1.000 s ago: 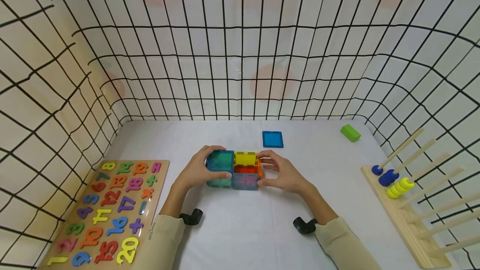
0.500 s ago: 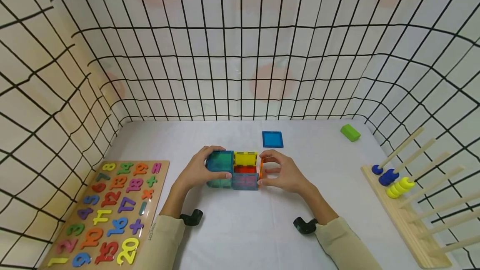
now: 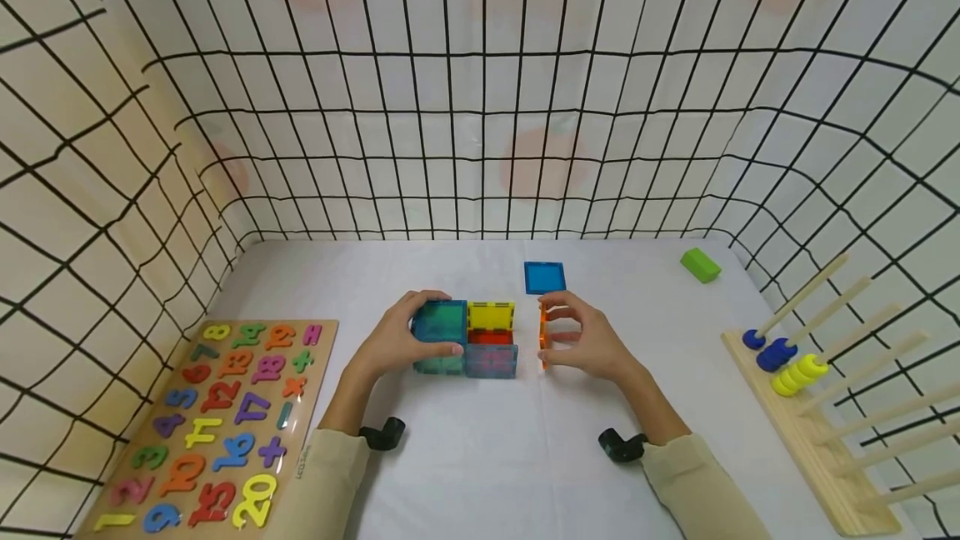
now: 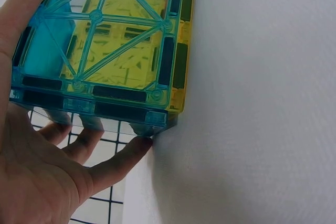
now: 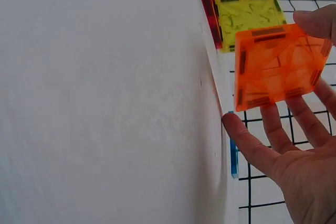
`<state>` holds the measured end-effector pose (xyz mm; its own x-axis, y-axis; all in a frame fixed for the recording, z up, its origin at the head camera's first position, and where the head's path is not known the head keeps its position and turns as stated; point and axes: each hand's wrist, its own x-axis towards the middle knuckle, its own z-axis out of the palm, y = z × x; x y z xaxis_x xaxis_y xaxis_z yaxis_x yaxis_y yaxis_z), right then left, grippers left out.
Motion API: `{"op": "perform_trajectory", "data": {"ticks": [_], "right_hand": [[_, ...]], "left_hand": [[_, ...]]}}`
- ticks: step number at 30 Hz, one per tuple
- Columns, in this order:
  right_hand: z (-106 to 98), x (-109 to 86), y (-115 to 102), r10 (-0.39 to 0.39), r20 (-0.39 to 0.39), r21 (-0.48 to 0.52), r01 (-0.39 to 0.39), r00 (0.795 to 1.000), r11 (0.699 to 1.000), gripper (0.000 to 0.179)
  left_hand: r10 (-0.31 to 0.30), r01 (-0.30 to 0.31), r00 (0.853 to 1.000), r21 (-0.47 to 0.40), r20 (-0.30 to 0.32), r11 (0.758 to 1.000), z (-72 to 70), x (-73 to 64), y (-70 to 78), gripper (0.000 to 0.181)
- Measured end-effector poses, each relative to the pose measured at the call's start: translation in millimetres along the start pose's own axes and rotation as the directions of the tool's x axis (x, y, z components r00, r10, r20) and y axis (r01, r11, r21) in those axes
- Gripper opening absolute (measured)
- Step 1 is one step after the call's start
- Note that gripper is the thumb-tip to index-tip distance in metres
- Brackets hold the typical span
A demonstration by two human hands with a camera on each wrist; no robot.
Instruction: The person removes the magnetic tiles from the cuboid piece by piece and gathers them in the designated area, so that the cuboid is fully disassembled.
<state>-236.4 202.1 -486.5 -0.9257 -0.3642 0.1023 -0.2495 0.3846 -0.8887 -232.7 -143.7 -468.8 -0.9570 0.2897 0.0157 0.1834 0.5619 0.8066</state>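
My left hand (image 3: 390,344) grips a teal cube of translucent magnetic tiles (image 3: 440,323), thumb at the front and fingers round the far side. Joined to the cube's right side are an upright yellow tile (image 3: 491,317) at the back, a red tile (image 3: 491,339) lying flat and an upright light blue tile (image 3: 491,362) in front. That section's right side is open. Just right of it, my right hand (image 3: 588,344) pinches an orange square magnetic tile (image 5: 278,66) on edge between thumb and fingers, with a gap between tile and structure.
A blue square tile (image 3: 545,277) lies flat behind my right hand. Numbered puzzle board (image 3: 315,373) on the left; wooden peg stand with beads (image 3: 817,448) on the right. A green block (image 3: 701,265) is at the back right. Black wire mesh (image 3: 480,111) surrounds the white table.
My right hand has pulled the orange tile off the structure's right end and moved it to the right. The left hand has stayed on the teal cube.
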Motion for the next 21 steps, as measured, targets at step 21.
{"op": "perform_trajectory", "data": {"ticks": [21], "right_hand": [[-38,2.9,1,0.023,-0.042,-0.181,-0.030,0.999,0.983,0.075]], "left_hand": [[0.004,-0.004,1.000,-0.004,0.009,1.000,1.1,0.7,-1.1,0.078]]}}
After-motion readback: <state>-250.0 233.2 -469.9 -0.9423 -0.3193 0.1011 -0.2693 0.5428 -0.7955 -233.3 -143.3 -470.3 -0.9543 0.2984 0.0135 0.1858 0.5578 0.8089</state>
